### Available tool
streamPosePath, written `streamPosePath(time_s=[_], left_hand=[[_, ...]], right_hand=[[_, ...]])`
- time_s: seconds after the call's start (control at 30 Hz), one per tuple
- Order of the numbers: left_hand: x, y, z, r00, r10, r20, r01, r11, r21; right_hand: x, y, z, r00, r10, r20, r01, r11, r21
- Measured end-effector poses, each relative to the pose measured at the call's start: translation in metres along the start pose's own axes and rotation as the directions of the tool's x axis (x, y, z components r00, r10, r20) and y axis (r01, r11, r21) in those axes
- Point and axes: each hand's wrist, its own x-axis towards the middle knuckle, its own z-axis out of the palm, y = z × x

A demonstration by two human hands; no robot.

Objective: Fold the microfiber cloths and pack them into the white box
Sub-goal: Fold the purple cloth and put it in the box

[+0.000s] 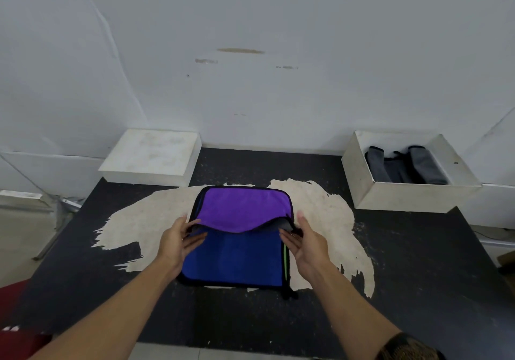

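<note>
At the middle of the dark worktop [418, 262], on a worn pale patch, lies a small stack of microfiber cloths: a purple cloth [242, 209] on top, a blue cloth [237, 259] flat beneath it, and a thin green edge [285, 259] showing along the stack's right side. The left hand [178, 239] and right hand [306, 239] each pinch a near corner of the purple cloth, thumb above and fingers below. Its near edge is raised off the blue one, sags in the middle, and shows a grey underside. This looks like the first fold of the purple cloth, not yet laid down. The white box [404, 195] stands open at the far right corner, well apart from the stack. It holds several grey cloths [401, 167] packed side by side, so part of the packing is done. How many they are is hard to tell. A flat white lid [150, 156] sits at the far left. Left to do, by my reading: finish folding the purple cloth, fold the blue and whatever lies under it, and carry each across to the box.
</note>
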Motion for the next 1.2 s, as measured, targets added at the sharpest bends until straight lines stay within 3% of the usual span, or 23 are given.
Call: streamPosePath(time_s=[0.17,0.43,0.6,0.73,0.87,1.03,1.1,1.2], left_hand=[[0.007,-0.006,-0.002,0.960,0.159,-0.231,-0.068,0.931,0.358],[0.011,-0.007,-0.005,0.969,0.122,-0.214,-0.033,0.926,0.377],[0.021,-0.003,-0.008,0.988,-0.010,-0.155,0.086,0.864,0.497],[0.029,0.003,-0.008,0.992,-0.090,-0.090,0.124,0.843,0.523],[0.037,0.005,-0.010,0.990,-0.014,-0.138,0.092,0.814,0.574],[0.037,0.008,-0.002,0.956,0.208,-0.206,-0.055,0.818,0.573],[0.041,0.010,0.002,0.958,0.217,-0.189,-0.078,0.827,0.557],[0.047,0.022,0.010,0.986,0.113,-0.120,-0.031,0.842,0.538]], right_hand=[[0.007,-0.001,0.001,0.992,0.041,-0.123,-0.041,0.999,0.001],[0.018,-0.001,0.000,0.993,0.103,-0.053,-0.113,0.969,-0.221],[0.019,-0.009,0.006,0.988,0.155,-0.009,-0.145,0.901,-0.410],[0.022,-0.014,0.006,0.977,0.214,-0.011,-0.197,0.876,-0.441],[0.029,-0.009,0.002,0.985,0.159,-0.060,-0.169,0.862,-0.477],[0.038,-0.002,0.006,0.998,-0.007,-0.070,-0.032,0.844,-0.535],[0.038,-0.004,0.012,0.998,-0.023,-0.062,-0.012,0.858,-0.513],[0.038,-0.016,0.020,0.998,-0.039,-0.058,0.005,0.867,-0.498]])
